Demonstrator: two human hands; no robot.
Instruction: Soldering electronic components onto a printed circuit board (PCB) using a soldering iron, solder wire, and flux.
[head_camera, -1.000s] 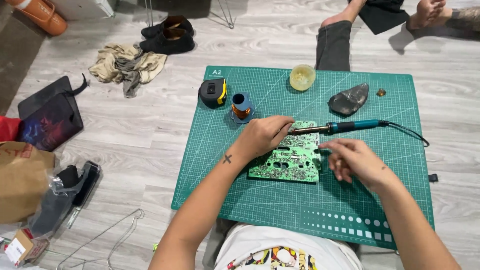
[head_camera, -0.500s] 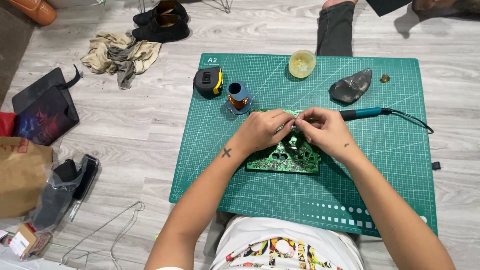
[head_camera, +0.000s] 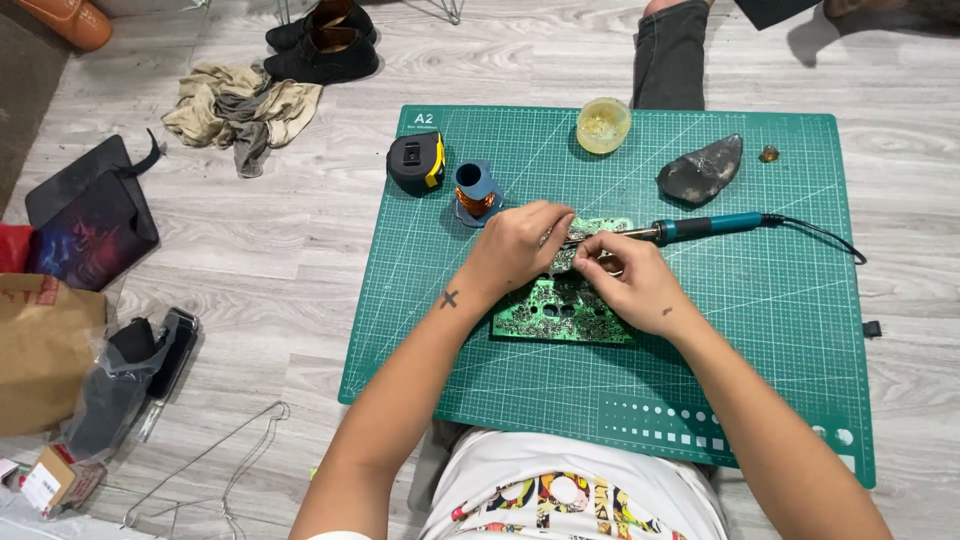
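Note:
A green circuit board (head_camera: 560, 318) lies in the middle of a green cutting mat (head_camera: 760, 340). My left hand (head_camera: 515, 248) and my right hand (head_camera: 628, 285) meet over the board's far edge. Their fingertips are pinched together on a thin silvery piece (head_camera: 585, 243); what it is stays hidden by the fingers. A soldering iron (head_camera: 700, 227) with a teal handle lies on the mat just right of the hands. Its metal tip points at my fingers, and its black cord runs off to the right.
On the mat's far part are a black-and-yellow tape measure (head_camera: 415, 162), a blue holder with copper wire (head_camera: 475, 192), a yellowish round dish (head_camera: 603, 125) and a dark grey lump (head_camera: 700, 170). Shoes (head_camera: 320, 45), rags (head_camera: 240, 105), a paper bag (head_camera: 40, 350) and a wire hanger (head_camera: 220, 470) lie on the floor to the left. Another person's leg (head_camera: 672, 50) is beyond the mat.
My right hand has moved from the board's right side up and left to meet my left hand. Both now pinch at one spot. The soldering iron stays lying on the mat.

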